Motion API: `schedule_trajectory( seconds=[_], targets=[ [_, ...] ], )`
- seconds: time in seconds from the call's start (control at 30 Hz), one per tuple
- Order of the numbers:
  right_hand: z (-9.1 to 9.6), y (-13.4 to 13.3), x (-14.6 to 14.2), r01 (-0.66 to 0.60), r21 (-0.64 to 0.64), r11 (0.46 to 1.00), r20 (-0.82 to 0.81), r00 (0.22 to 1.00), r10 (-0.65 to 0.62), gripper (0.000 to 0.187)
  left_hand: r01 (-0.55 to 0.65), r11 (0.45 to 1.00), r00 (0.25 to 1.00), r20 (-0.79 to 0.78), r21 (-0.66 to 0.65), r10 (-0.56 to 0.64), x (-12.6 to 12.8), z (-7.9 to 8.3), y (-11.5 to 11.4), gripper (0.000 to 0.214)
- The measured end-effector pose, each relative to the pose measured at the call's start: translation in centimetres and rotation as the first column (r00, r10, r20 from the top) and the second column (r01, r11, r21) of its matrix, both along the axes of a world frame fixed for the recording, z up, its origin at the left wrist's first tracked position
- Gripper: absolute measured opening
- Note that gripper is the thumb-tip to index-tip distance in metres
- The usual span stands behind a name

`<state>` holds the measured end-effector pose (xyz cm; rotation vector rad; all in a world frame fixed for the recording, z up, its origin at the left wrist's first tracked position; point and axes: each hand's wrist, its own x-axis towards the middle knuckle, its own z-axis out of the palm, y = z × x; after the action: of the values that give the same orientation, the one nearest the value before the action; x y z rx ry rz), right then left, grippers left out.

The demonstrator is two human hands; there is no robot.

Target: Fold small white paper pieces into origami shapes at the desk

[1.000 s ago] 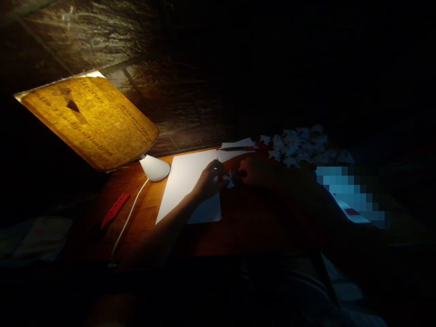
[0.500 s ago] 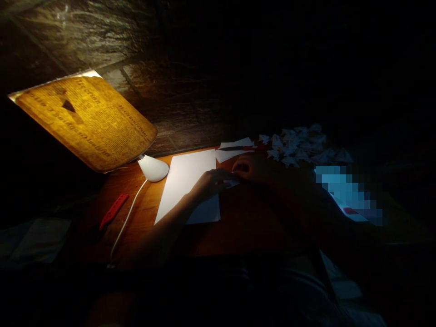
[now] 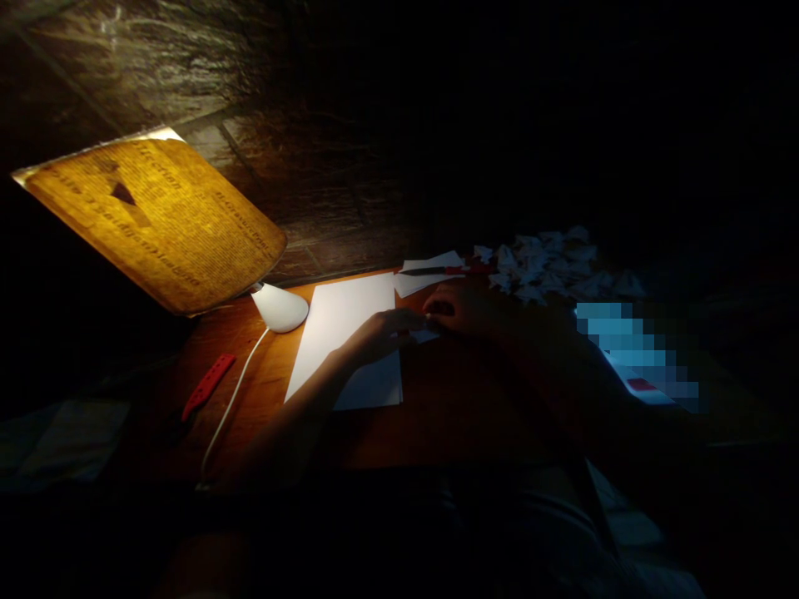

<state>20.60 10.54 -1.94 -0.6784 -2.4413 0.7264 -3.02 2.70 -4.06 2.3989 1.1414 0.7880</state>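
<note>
The scene is very dark, lit only by a lamp. My left hand [image 3: 380, 331] and my right hand [image 3: 465, 308] meet over a small folded white paper piece [image 3: 425, 334] lying on the wooden table [image 3: 462, 408]. Both hands press down on it with fingers curled close together. The piece rests at the right edge of a large white sheet [image 3: 346, 329]. A pile of several small folded white paper pieces [image 3: 549, 266] lies just beyond my right hand.
A white lamp base [image 3: 280, 308] with a yellow printed shade [image 3: 156, 220] stands at the left, its cord [image 3: 230, 399] trailing toward me. A red strip [image 3: 209, 387] lies left of the cord. Scissors with red handles [image 3: 446, 270] rest on paper at the back.
The hands held the small paper piece slightly raised a second ago. They have lowered it onto the table and now press it flat.
</note>
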Motion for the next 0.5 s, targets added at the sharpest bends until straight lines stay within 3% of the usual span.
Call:
schedule_trajectory(
  seconds=[0.3,0.5],
  targets=[
    [1.0,0.2,0.5,-0.083,0.018,0.996,0.05,0.995,0.082,0.013,-0.001,1.0,1.0,-0.011,-0.017,0.001,-0.1,-0.2,0.1,0.029],
    [1.9,-0.4,0.7,-0.113,0.018,0.993,0.116,0.987,0.111,0.014,0.003,0.999,0.999,-0.047,-0.042,-0.005,0.8,1.7,-1.1,0.027]
  ],
)
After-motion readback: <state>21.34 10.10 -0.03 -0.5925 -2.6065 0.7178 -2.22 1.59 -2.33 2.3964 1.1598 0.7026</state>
